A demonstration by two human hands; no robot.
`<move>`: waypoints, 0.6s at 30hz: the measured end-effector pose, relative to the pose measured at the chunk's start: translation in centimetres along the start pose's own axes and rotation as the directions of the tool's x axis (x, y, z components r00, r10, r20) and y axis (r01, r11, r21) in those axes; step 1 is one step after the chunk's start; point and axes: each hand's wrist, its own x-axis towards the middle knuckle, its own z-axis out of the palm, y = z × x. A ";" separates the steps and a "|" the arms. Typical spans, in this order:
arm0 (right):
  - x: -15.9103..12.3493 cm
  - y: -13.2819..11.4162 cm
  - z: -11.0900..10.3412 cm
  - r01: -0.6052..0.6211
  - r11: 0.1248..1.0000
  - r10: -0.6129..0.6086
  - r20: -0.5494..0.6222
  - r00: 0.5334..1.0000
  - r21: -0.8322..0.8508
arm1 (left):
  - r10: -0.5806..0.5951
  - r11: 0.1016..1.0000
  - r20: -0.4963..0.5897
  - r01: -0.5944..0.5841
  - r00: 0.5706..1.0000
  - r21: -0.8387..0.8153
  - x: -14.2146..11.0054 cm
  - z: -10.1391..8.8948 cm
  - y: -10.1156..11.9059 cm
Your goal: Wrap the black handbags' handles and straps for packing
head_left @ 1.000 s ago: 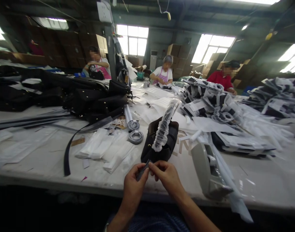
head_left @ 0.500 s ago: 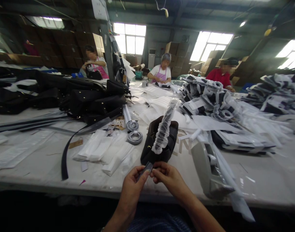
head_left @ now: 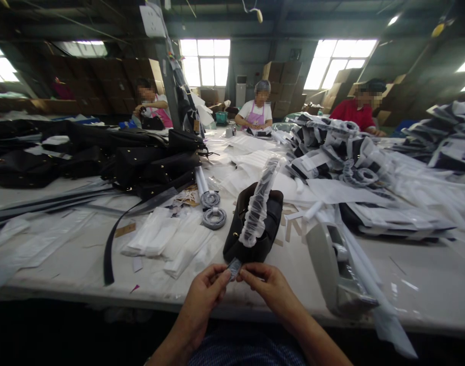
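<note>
Between my hands is a small grey, shiny packet (head_left: 234,267), too small to make out exactly. My left hand (head_left: 206,288) pinches its left side between thumb and fingers. My right hand (head_left: 266,285) is closed, with thumb and fingertips pinching at the packet's right edge. Just beyond my fingers stands a black handbag (head_left: 270,223) on the table. Its handle (head_left: 257,208) rises upright, wrapped in crinkled translucent white plastic. The hands are in front of the bag's near end and hold none of it.
A tape dispenser (head_left: 337,269) stands on the table (head_left: 427,284) to the right. Black bags (head_left: 148,162) pile up at left, wrapped ones (head_left: 331,147) at right. Coiled straps (head_left: 214,218) and white plastic sleeves (head_left: 152,231) lie left of the handbag. Co-workers (head_left: 256,112) sit across.
The grey packet has turned between my fingers and now shows more of its shiny face. My view has shifted slightly; the handbag stays in place.
</note>
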 end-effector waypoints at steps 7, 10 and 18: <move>0.6 2.5 1.9 0.023 0.995 -0.007 -0.168 0.986 0.093 | -0.127 0.978 0.088 0.140 0.988 -0.153 0.3 -0.1 -0.6; 0.8 3.5 3.2 0.043 0.991 -0.009 -0.259 0.966 0.125 | -0.170 0.968 0.092 0.184 0.981 -0.170 0.5 -0.2 -0.8; 1.0 3.7 3.9 0.068 0.996 -0.053 -0.249 0.967 0.052 | -0.207 0.961 0.089 0.219 0.974 -0.168 0.0 -0.3 -0.2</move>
